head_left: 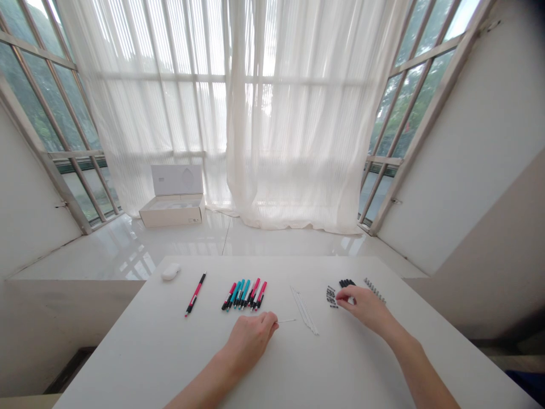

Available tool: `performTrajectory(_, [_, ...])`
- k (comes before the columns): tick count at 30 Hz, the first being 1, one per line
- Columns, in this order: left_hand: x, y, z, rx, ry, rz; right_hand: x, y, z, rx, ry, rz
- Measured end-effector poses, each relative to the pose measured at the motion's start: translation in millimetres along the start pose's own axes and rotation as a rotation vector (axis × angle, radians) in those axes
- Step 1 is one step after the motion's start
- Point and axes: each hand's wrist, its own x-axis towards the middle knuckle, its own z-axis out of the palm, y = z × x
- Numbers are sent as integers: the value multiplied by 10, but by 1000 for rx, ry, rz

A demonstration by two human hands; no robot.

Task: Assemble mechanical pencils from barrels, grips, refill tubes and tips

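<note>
My left hand [250, 339] pinches a thin white refill [286, 321] that sticks out to the right of my fingertips. A bundle of thin white refills [305, 310] lies just beyond its tip. My right hand [361, 307] reaches over small black pen parts [331, 296], with its fingertips beside them. Black pen pieces [347, 283] and a row of metal springs [374, 290] lie just past it. Several pink and teal pens [243, 295] lie side by side left of the refills. Farther left is a single pink and black pen [196, 294].
All of this lies on a white table [128, 352]. A white computer mouse [171, 271] sits near its far left edge. Beyond the table, an open white box [174, 211] stands on a glossy floor before curtained windows.
</note>
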Motion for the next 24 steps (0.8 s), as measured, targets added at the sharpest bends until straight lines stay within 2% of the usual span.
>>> performTrajectory(6, [1,-5,8,16,6,11,-23,-87,72,-2,-60,-17])
performTrajectory(11, [3,-5,12,23,6,17,-49,-161,43,9,-72,-23])
performTrajectory(16, [4,7,-5,23,5,14,-99,-489,18,113,-107,-122])
performTrajectory(20, [7,19,-37,13,-1,18,-164,-786,118,258,-203,-234])
performTrajectory(24, [14,31,-78,11,-22,26,-226,-964,212,318,-257,-294])
